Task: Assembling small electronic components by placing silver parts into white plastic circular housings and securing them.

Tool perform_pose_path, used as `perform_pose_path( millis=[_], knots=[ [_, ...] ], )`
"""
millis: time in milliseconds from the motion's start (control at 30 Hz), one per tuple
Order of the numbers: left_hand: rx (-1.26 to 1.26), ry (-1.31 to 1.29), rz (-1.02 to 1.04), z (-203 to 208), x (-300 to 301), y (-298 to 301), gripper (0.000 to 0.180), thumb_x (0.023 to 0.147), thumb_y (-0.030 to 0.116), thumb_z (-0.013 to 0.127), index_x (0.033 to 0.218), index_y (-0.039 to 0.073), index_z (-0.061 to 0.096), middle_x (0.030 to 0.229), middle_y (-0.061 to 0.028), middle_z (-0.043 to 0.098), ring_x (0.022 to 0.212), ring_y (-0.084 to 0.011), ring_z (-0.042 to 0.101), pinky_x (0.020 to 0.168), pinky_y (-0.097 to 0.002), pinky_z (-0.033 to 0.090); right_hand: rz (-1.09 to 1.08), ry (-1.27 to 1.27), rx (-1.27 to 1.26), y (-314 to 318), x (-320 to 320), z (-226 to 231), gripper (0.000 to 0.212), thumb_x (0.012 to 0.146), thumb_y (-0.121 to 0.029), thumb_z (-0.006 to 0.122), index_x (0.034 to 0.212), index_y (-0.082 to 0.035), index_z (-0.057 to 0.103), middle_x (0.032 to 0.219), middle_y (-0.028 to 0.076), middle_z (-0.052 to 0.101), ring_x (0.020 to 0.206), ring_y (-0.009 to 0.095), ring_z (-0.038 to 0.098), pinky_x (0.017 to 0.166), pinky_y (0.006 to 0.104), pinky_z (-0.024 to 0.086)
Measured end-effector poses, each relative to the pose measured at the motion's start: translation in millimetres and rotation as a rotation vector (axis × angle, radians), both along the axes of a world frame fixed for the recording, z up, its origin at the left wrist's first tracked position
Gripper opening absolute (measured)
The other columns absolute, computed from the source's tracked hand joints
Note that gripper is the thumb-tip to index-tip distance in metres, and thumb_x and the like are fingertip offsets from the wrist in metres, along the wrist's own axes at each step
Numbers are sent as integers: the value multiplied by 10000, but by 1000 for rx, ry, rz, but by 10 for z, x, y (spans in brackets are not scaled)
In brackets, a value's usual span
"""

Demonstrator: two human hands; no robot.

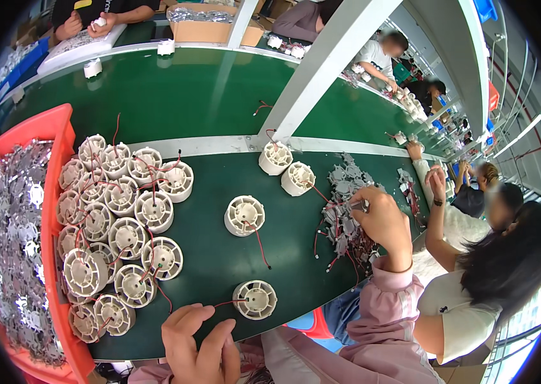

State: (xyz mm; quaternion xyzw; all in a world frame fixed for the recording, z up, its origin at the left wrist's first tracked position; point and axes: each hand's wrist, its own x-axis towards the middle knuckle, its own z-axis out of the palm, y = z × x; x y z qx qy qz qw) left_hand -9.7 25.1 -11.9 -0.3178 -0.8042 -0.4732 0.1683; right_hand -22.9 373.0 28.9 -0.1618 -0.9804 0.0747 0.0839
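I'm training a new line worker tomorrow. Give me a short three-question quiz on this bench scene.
1. True or false: the left hand rests at the near edge of the green table.
2. What is the right hand reaching into? A) the red bin B) the pile of metal parts C) a cardboard box
3. What colour are the wires trailing from the white round housings?

Key: 1 true; 2 B; 3 red.
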Motion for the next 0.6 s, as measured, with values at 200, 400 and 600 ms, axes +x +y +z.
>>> perform_pose_path(
  millis=[200, 400, 600],
  knots=[
    [-12, 18, 33, -16, 48, -38, 237, 773, -23, 612, 1003, 28, 636, 1082, -180, 562, 949, -347, 559, 811, -416, 446, -11, -88, -111, 83, -13, 26, 292, 676, 20, 667, 968, 7, 660, 1033, 138, 650, 788, 278, 646, 703, 351, 500],
    [-34, -31, 18, -67, 104, -65, 276, 692, -52, 583, 953, 25, 627, 1107, -171, 516, 981, -350, 531, 826, -429, 425, 113, -60, -19, 181, -83, -36, 334, 636, 67, 657, 967, 19, 657, 937, 140, 629, 775, 269, 637, 694, 336, 500],
    [-17, -11, -7, -61, 75, -67, 288, 686, -60, 583, 958, 23, 625, 1088, -168, 527, 967, -350, 539, 809, -433, 446, 201, 0, 56, 89, -31, 109, 313, 628, 80, 672, 938, 47, 640, 885, 127, 594, 738, 250, 619, 677, 310, 495]
  ],
)
